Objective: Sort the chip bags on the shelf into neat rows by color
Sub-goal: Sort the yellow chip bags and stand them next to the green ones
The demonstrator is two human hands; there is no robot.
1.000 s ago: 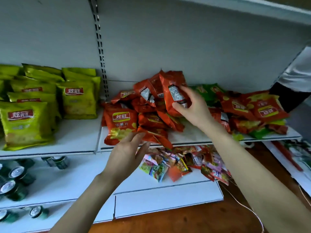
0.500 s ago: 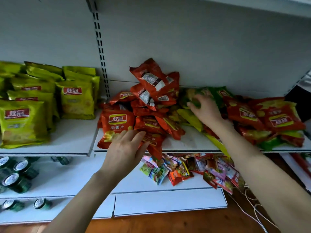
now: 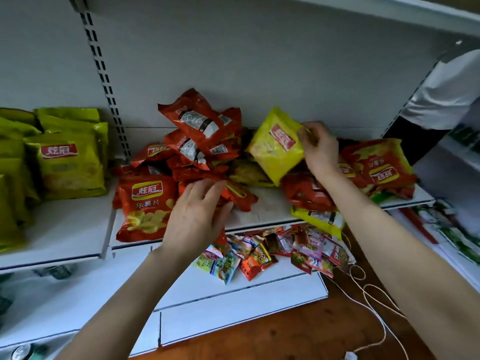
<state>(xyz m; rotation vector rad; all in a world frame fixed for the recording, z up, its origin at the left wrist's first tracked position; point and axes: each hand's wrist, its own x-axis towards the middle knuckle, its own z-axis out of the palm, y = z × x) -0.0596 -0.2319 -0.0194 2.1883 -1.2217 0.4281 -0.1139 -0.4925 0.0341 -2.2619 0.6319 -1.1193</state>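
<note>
- The right hand (image 3: 320, 149) pinches a yellow foil chip bag with a red label (image 3: 275, 149) by its right edge, thumb and fingers curled onto the foil.
- That bag is held up off the white metal shelf (image 3: 267, 207), over the gap between two heaps. It is tilted like a diamond with one corner pointing up at the back wall, and its printed face is turned towards the camera. Its long axis runs roughly up and down, leaning a little.
- The left hand (image 3: 197, 216) is spread open with its fingers nearly straight over the near edge of the heap of red chip bags (image 3: 200, 141). It grips nothing, and whether the fingertips touch the foil cannot be told.
- A flat red bag with a chip picture (image 3: 144, 206) lies at the shelf's near left, logo upright.
- Yellow-green chip bags (image 3: 70, 165) stand in rows far left, partly cut off by the frame.
- A mixed red pile (image 3: 379, 167) sits on the right. The right forearm hides part of it.
- Another yellow bag (image 3: 318, 220) overhangs the near shelf edge.
- Small multicoloured snack packets (image 3: 259, 253) lie on the lower shelf, their print too small to read.
</note>
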